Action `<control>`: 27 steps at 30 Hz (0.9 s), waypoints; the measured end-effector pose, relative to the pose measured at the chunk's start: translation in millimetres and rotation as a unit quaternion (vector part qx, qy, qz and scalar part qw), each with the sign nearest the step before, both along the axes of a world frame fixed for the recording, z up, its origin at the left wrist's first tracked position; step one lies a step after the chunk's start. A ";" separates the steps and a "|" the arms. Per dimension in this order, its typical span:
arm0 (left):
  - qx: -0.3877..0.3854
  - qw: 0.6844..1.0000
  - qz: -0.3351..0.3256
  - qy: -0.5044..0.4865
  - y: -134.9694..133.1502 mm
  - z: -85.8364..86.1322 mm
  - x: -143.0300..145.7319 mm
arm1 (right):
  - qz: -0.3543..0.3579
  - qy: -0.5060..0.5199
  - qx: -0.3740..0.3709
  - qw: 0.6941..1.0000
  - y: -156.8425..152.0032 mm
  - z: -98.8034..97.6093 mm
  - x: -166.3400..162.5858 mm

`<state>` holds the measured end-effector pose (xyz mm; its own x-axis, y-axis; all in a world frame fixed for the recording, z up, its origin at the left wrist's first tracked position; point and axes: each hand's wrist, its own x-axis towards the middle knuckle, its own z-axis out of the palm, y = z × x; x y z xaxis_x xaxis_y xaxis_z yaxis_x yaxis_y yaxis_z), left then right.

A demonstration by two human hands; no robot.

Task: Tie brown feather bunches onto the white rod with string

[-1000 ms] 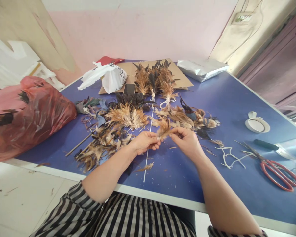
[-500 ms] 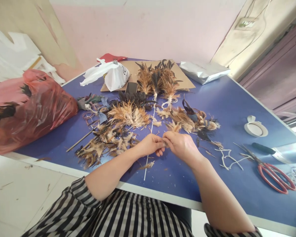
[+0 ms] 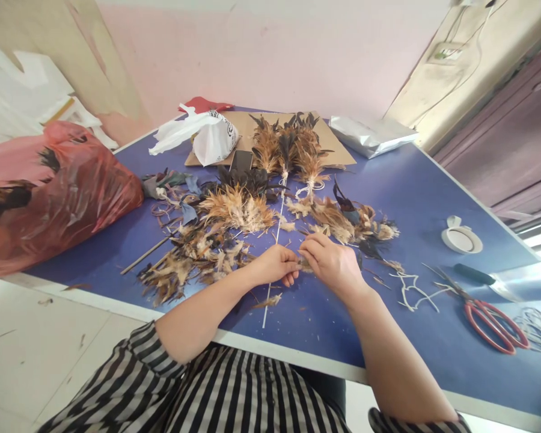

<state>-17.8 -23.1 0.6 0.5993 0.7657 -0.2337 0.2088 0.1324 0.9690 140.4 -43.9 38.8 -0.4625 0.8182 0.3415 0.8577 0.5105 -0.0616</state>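
Observation:
My left hand (image 3: 277,265) is closed in a pinch over the near middle of the table, its fingertips on a small brown feather (image 3: 306,264). Facing it, my right hand (image 3: 329,260) pinches at the same feather, thumb against forefinger; the fingers partly cover it. Under my left hand runs a thin white stick (image 3: 279,227), with a loose feather (image 3: 270,301) beside its near end. Beyond the hands lie a tan feather bunch (image 3: 238,209) and a pile of mixed feathers (image 3: 338,218). More loose feathers (image 3: 180,270) are heaped left of my left hand.
Red-handled scissors (image 3: 496,325), a green-handled knife (image 3: 478,273), a tape roll (image 3: 462,239) and white string (image 3: 415,291) lie right. Tied feather bundles (image 3: 288,141) rest on cardboard (image 3: 338,150) at the back. A red plastic bag (image 3: 85,186) bulges over the left side.
My right hand's fingers have shifted slightly up and opened a small gap from the left, so the feather between them shows more. My left hand stays about where it was.

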 end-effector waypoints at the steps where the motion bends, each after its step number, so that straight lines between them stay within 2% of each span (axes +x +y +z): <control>1: 0.012 1.000 -0.002 0.011 0.0 -2.0 0.3 | 0.006 -0.018 0.005 1.000 -1.4 3.6 -1.3; 4: 0.048 0.998 -0.015 0.042 -2.9 -4.7 1.6 | 0.031 -0.071 -0.037 0.996 -1.1 19.3 -3.4; 7: 0.052 0.997 -0.050 0.016 -8.5 1.2 2.0 | 0.079 -0.047 -0.137 0.986 11.5 34.2 4.1; 9: 0.031 0.996 -0.074 -0.045 -10.5 8.6 1.1 | 0.122 0.042 -0.227 0.965 23.7 36.7 14.8; 10: 0.018 0.994 -0.072 -0.077 -10.3 12.1 0.4 | 0.132 0.102 -0.284 0.944 29.1 34.6 20.4; 12: -0.003 0.991 -0.024 -0.132 -7.0 16.6 -0.9 | 0.103 0.226 -0.362 0.898 36.4 23.7 28.9; 13: -0.011 0.988 0.017 -0.152 -4.4 17.1 -1.2 | 0.076 0.293 -0.366 0.880 37.7 15.6 31.0; 14: -0.022 0.984 0.062 -0.167 -1.4 16.5 -1.2 | 0.047 0.355 -0.347 0.867 37.7 6.5 31.2; 16: -0.064 0.972 0.136 -0.181 4.3 12.7 -0.2 | 0.032 0.403 -0.342 0.848 34.3 -11.3 27.3; 18: -0.114 0.959 0.181 -0.185 8.4 7.6 1.5 | 0.006 0.438 -0.332 0.835 28.5 -24.6 20.0; 19: -0.132 0.953 0.196 -0.187 9.7 5.5 2.3 | -0.007 0.437 -0.327 0.838 25.3 -28.5 16.1; 22: -0.154 0.942 0.228 -0.193 11.8 2.9 3.8 | -0.031 0.402 -0.254 0.879 16.8 -31.0 6.5; 27: -0.116 0.942 0.252 -0.190 12.8 6.3 2.7 | 0.022 0.283 -0.079 0.956 5.9 -26.1 -2.7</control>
